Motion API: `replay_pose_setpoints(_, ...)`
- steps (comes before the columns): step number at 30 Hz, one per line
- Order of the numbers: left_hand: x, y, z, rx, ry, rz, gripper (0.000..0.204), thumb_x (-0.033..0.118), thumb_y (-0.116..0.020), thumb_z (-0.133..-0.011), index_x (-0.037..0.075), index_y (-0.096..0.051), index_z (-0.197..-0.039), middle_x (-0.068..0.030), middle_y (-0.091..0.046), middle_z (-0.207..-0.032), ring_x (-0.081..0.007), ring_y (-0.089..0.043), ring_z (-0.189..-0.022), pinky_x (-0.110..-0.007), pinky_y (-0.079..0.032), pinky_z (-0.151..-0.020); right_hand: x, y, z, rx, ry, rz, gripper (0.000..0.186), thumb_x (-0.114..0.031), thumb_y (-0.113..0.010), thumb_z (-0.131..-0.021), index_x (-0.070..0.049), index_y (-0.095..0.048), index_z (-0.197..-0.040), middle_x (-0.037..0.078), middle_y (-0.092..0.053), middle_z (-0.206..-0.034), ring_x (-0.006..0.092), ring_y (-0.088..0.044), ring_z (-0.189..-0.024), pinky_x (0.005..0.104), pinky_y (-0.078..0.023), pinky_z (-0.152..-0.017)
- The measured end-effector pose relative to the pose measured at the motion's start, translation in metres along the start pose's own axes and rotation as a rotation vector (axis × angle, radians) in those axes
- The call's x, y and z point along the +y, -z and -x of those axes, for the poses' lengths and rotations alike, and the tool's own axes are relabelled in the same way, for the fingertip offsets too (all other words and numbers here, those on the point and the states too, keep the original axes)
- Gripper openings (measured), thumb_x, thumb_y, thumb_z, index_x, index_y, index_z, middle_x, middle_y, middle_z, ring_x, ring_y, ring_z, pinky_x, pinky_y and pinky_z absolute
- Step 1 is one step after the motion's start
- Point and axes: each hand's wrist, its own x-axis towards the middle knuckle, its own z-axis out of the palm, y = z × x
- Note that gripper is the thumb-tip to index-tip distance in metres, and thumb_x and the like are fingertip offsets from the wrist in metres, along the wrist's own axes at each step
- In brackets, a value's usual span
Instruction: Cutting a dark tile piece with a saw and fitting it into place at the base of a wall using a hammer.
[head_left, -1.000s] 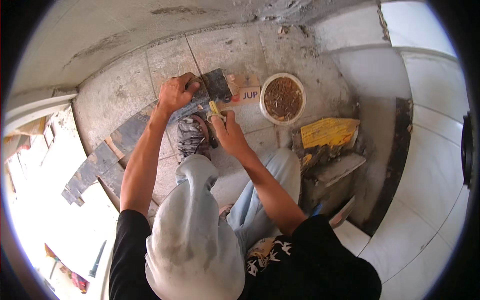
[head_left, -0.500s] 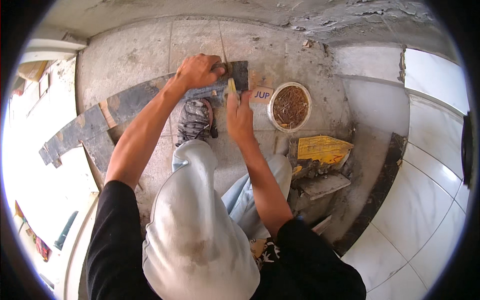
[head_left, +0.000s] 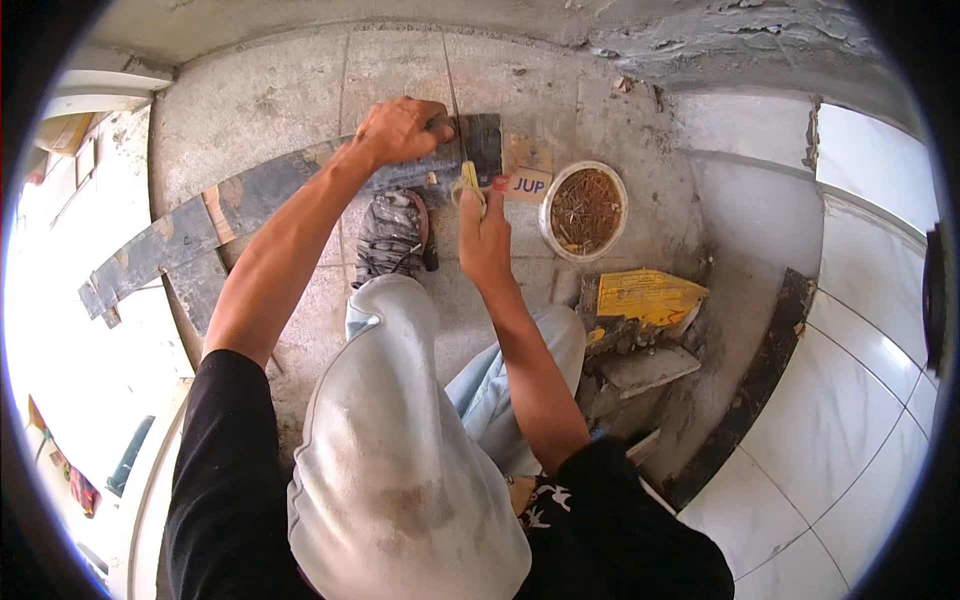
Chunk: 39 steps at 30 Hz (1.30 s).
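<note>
A handsaw with a yellow-and-pale handle (head_left: 469,176) is gripped in my right hand (head_left: 485,225), its thin blade pointing away from me, seen almost edge-on, across a long dark board (head_left: 486,142). My left hand (head_left: 398,132) presses on that board just left of the blade, its fingers curled and thumb bent; the fingers' undersides are hidden. Close to the board's near edge is the toe of my dark, dusty shoe (head_left: 392,238). A small printed card (head_left: 526,184) lies to the right of my right hand.
Right of the card stands a round white tub (head_left: 547,222) of thin brown bits resembling nails. Nearer me are a yellow-marked block (head_left: 648,298) and a flat slab (head_left: 650,371). More dark board pieces (head_left: 195,285) lie left. A rough wall (head_left: 690,40) closes the far side; white tiles (head_left: 830,390) line the right.
My right hand has drawn the saw slightly back toward me. My left hand remains on the board, lifted or shifted very slightly farther away.
</note>
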Motion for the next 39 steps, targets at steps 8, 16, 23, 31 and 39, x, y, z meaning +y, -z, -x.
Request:
replay_pose_setpoints(8,0.004,0.005,0.007,0.009,0.023,0.082,0.036,0.043,-0.059,-0.086,0.013,-0.066,-0.105,-0.0188,-0.068,-0.098,-0.0390,-0.063,-0.097,-0.050,-0.048,-0.082,-0.020,0.061,0.130,-0.171,-0.523,-0.094,0.046,-0.043,-0.046,-0.097,-0.001,-0.044,-0.114,0.034,-0.062,-0.092,0.0516,-0.060,-0.092,0.0501,-0.048,-0.078)
replay_pose_setpoints(16,-0.005,-0.004,-0.001,-0.002,-0.020,0.036,0.039,0.043,-0.060,-0.086,0.011,-0.065,-0.107,-0.0185,-0.068,-0.100,-0.0385,-0.062,-0.099,-0.049,-0.048,-0.083,-0.009,-0.004,-0.021,0.005,-0.105,-0.099,0.046,-0.042,-0.047,-0.097,0.003,-0.045,-0.107,0.036,-0.060,-0.084,0.0555,-0.058,-0.083,0.0555,-0.046,-0.067)
replay_pose_setpoints(23,-0.008,-0.003,0.005,-0.074,0.014,0.083,0.037,0.042,-0.061,-0.086,0.015,-0.066,-0.111,-0.0182,-0.068,-0.098,-0.0367,-0.064,-0.097,-0.047,-0.049,-0.081,-0.027,0.069,0.120,-0.224,-0.496,0.016,0.039,-0.036,-0.046,-0.099,0.000,-0.047,-0.113,0.029,-0.062,-0.087,0.0497,-0.061,-0.088,0.0508,-0.048,-0.069)
replay_pose_setpoints(31,-0.002,-0.001,0.001,-0.062,-0.013,0.068,0.033,0.040,-0.062,-0.086,0.016,-0.067,-0.108,-0.0167,-0.069,-0.095,-0.0359,-0.064,-0.096,-0.046,-0.049,-0.080,-0.010,0.007,-0.004,-0.049,-0.177,-0.243,0.040,-0.038,-0.050,-0.097,-0.001,-0.044,-0.110,0.032,-0.062,-0.088,0.0523,-0.059,-0.086,0.0528,-0.047,-0.069)
replay_pose_setpoints(39,-0.005,-0.002,0.002,-0.004,-0.054,0.083,0.035,0.043,-0.060,-0.087,0.014,-0.066,-0.105,-0.0166,-0.069,-0.094,-0.0359,-0.065,-0.093,-0.046,-0.049,-0.078,-0.023,0.073,0.120,-0.268,-0.573,-0.031,0.046,-0.044,-0.050,-0.095,-0.002,-0.046,-0.113,0.031,-0.064,-0.086,0.0489,-0.062,-0.086,0.0543,-0.049,-0.069)
